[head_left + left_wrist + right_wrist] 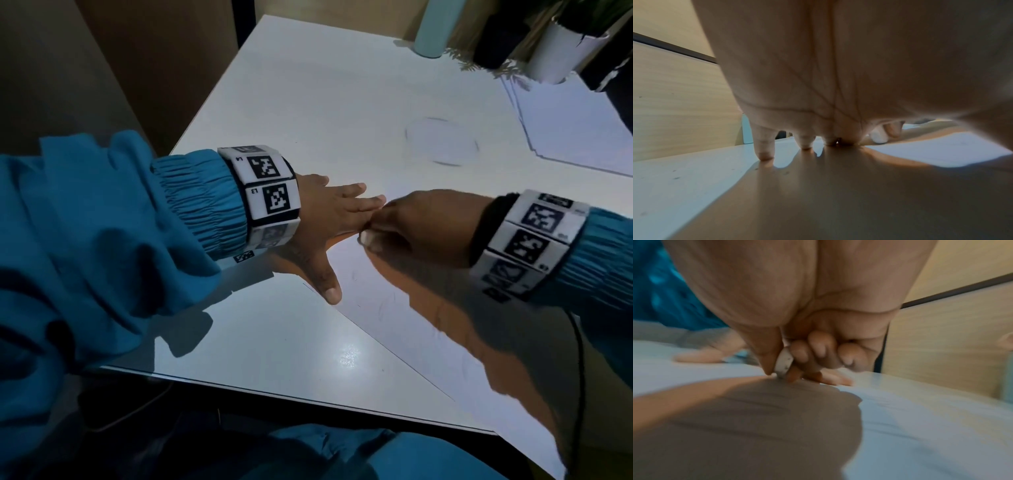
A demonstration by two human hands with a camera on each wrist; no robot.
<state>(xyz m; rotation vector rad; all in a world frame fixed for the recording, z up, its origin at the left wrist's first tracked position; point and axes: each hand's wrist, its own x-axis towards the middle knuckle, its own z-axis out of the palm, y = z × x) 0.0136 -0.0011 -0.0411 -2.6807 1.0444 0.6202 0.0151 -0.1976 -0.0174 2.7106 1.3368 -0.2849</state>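
Dim, bluish light over a glossy white table top (308, 102), with one bright glare spot (347, 356) near the front edge. At the far edge, a pale teal cylinder (430, 31), a white plant pot (561, 51) with green fronds and a stack of white sheets (575, 137). Behind, light wood-grain wall panels (674, 97) split by a dark horizontal strip (674, 48).

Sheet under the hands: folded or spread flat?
Spread flat. The sheet lies smooth on the table, one straight edge showing, no fold in view; the left hand presses it with straight fingers.
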